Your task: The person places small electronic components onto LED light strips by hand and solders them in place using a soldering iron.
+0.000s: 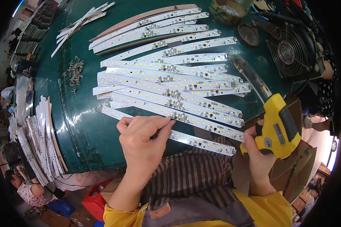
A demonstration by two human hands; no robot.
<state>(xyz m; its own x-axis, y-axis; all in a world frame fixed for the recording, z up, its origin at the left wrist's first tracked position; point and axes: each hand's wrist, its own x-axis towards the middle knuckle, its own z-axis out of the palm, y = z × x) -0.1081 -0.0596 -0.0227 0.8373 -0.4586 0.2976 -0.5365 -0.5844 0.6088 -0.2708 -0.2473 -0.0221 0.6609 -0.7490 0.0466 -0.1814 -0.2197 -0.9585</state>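
My left hand is closed in a pinch on the edge of a white LED strip board, near its middle. Wrapped by my right hand is a yellow soldering gun, its metal tip pointing up and away over the table. The right thumb also touches the right end of that same board. Nearer to me lies another LED strip board, partly hidden under my left hand. Beyond both hands, several more LED boards overlap in a loose fan.
Small metal parts lie in a heap on the green table. More strips rest at the far left. A fan, a round dish and a tub stand far right. Bundled strips are at left; a red stool below.
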